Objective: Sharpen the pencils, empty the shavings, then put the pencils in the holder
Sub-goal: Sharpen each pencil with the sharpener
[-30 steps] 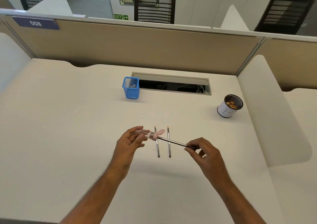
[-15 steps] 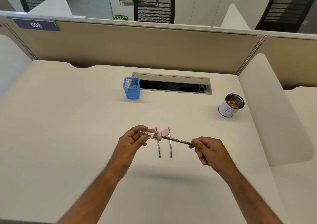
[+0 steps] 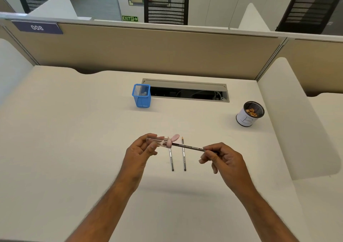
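Pencil seated in sharpener, both hands gripping, held above the desk.

Blue mesh holder (image 3: 141, 95) upright at back left of the desk (image 3: 65, 130), just beside the cable tray slot (image 3: 187, 93). Left hand (image 3: 138, 153) has fingers curled round the clear sharpener (image 3: 160, 142), pink cap end facing right, pink flap up. Dark pencil (image 3: 189, 146) runs from the cap down-right, tip inside the sharpener. Under it two more pencils lie flat on the desk, side by side, not touching: left pencil (image 3: 171, 160) partly hidden by the sharpener, right pencil (image 3: 183, 155) with sharpened tip pointing away. Right hand (image 3: 223, 160) pinches the dark pencil's rear end, other fingers curled. White cup marked B (image 3: 249, 114) far right, shavings inside, well apart from the hands.
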`<state>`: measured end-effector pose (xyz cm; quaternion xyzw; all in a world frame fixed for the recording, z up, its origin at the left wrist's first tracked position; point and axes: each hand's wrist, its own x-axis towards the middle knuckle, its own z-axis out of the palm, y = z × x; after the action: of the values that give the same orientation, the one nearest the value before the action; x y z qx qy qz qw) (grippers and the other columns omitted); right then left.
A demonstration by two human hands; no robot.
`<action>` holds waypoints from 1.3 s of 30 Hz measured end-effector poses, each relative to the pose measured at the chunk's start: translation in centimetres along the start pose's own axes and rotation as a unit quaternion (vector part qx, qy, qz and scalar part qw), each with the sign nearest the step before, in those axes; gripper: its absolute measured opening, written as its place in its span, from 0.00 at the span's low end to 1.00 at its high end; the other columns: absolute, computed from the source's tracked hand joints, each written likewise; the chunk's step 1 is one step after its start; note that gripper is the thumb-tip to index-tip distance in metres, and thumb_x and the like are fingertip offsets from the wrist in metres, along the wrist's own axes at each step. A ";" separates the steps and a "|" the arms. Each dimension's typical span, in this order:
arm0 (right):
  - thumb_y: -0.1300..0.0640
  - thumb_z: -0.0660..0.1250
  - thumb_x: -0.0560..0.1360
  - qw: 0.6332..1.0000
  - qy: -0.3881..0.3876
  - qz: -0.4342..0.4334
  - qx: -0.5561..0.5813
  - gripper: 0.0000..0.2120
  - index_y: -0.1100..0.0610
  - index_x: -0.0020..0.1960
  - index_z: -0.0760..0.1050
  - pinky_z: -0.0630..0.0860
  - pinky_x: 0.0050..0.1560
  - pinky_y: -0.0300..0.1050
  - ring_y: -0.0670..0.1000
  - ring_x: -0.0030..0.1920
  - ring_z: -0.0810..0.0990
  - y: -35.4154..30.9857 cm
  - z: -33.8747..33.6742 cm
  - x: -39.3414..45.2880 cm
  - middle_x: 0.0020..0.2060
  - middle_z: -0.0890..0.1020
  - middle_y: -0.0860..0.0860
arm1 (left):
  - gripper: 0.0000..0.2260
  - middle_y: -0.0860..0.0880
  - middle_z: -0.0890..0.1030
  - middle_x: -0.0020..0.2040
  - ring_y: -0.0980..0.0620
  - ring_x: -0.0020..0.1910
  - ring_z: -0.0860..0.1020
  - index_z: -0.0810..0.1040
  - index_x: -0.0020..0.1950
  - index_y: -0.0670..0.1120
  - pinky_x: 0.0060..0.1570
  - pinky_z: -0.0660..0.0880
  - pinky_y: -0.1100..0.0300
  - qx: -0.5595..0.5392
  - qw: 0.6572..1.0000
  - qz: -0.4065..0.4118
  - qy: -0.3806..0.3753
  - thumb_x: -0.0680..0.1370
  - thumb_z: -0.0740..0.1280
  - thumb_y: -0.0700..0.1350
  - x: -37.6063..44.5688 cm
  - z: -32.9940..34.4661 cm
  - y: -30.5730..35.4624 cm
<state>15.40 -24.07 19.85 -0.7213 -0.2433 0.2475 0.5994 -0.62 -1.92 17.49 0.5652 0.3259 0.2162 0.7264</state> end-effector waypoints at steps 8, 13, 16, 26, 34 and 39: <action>0.56 0.65 0.85 0.996 -0.002 0.092 0.006 0.16 0.64 0.43 0.81 0.62 0.27 0.39 0.59 0.24 0.80 -0.9 -1.1 1.7 0.27 0.80 0.60 | 0.15 0.47 0.89 0.60 0.52 0.56 0.83 0.82 0.63 0.48 0.58 0.77 0.54 0.012 1.000 -0.009 -0.026 0.77 0.73 0.48 -0.2 0.2 -0.3; 0.55 0.59 0.88 0.996 -0.038 0.082 -0.008 0.15 0.60 0.52 0.82 0.69 0.31 0.42 0.52 0.28 0.72 -0.6 -0.3 1.5 0.30 0.77 0.54 | 0.14 0.52 0.89 0.57 0.57 0.52 0.84 0.82 0.62 0.48 0.55 0.79 0.58 0.026 1.000 -0.001 -0.006 0.77 0.72 0.48 -0.2 0.3 0.1; 0.59 0.57 0.88 0.996 -0.059 0.065 0.010 0.09 0.56 0.58 0.76 0.68 0.36 0.41 0.51 0.34 0.69 -0.3 0.2 1.0 0.35 0.72 0.51 | 0.14 0.51 0.89 0.58 0.56 0.53 0.85 0.82 0.63 0.48 0.52 0.80 0.61 0.024 1.000 0.005 0.000 0.77 0.71 0.48 0.0 0.2 0.0; 0.65 0.69 0.81 0.999 0.000 0.009 -0.043 0.07 0.56 0.51 0.84 0.74 0.36 0.35 0.44 0.34 0.82 -0.6 -0.7 0.9 0.36 0.86 0.55 | 0.15 0.51 0.89 0.57 0.57 0.50 0.84 0.82 0.62 0.48 0.53 0.80 0.63 0.020 1.000 0.003 -0.009 0.76 0.72 0.49 0.5 0.2 0.3; 0.51 0.63 0.85 0.995 -0.041 0.079 -0.034 0.18 0.56 0.40 0.82 0.69 0.33 0.39 0.53 0.23 0.70 0.1 -1.1 1.3 0.23 0.69 0.53 | 0.15 0.48 0.89 0.59 0.52 0.56 0.83 0.82 0.63 0.46 0.57 0.78 0.55 0.022 0.999 -0.009 -0.036 0.77 0.72 0.48 0.8 0.0 0.2; 0.56 0.62 0.86 0.996 -0.056 0.064 -0.016 0.12 0.52 0.58 0.84 0.69 0.34 0.38 0.51 0.32 0.70 0.4 -0.9 1.3 0.32 0.73 0.50 | 0.15 0.49 0.89 0.58 0.54 0.52 0.83 0.83 0.63 0.47 0.57 0.77 0.54 0.019 1.000 -0.010 -0.015 0.77 0.73 0.48 0.7 -0.2 -0.1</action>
<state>16.96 -23.95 19.55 -0.7302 -0.2335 0.3216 0.5558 -0.29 -1.40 17.18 0.5790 0.3246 0.1945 0.7222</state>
